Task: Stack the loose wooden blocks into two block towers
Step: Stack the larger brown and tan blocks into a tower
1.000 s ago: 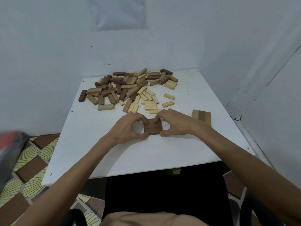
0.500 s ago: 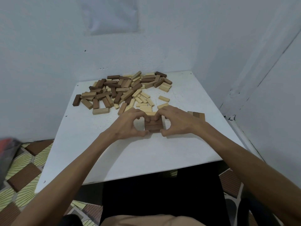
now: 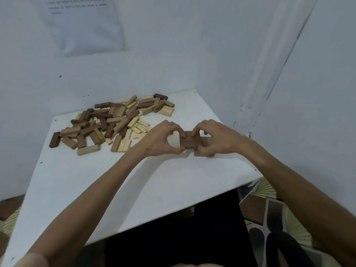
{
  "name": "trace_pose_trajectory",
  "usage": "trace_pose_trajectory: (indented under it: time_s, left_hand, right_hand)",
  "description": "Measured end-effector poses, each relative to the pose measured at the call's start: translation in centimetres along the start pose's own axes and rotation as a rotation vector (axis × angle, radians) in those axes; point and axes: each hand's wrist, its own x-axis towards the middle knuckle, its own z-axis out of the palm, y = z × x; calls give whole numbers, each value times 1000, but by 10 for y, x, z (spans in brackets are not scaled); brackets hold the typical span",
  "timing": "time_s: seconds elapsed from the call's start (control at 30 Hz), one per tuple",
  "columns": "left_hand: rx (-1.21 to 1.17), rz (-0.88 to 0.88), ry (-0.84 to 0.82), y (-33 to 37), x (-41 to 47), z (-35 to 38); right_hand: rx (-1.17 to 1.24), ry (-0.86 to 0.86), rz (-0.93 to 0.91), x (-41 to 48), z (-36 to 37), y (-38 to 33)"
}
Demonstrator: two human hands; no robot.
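A row of dark brown blocks (image 3: 189, 142) is held between both hands above the white table (image 3: 96, 180). My left hand (image 3: 160, 138) pinches its left end with thumb and fingers. My right hand (image 3: 215, 138) pinches its right end. Under and just right of the held row lies a flat layer of blocks (image 3: 205, 153), partly hidden by my right hand. A big pile of loose light and dark wooden blocks (image 3: 115, 122) is spread over the far left of the table.
White walls close in behind the table and on its right. A sheet of paper (image 3: 82, 26) hangs on the back wall. Patterned floor tiles (image 3: 258, 201) show past the table's near right edge.
Both hands have carried the row of dark blocks to the right, to above the flat layer of blocks. The view has tilted and swung, so the pile now sits further left.
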Motion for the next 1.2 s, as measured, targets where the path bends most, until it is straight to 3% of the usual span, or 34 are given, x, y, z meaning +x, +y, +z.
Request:
trace_pose_trajectory:
  time_s: [0.33, 1.2]
  left_hand:
    - [-14, 24, -72, 15, 29, 22]
    - [-1, 35, -101, 13, 31, 27]
  right_hand:
    - [-30, 14, 65, -21, 0, 38]
    - [-45, 14, 77, -25, 4, 39]
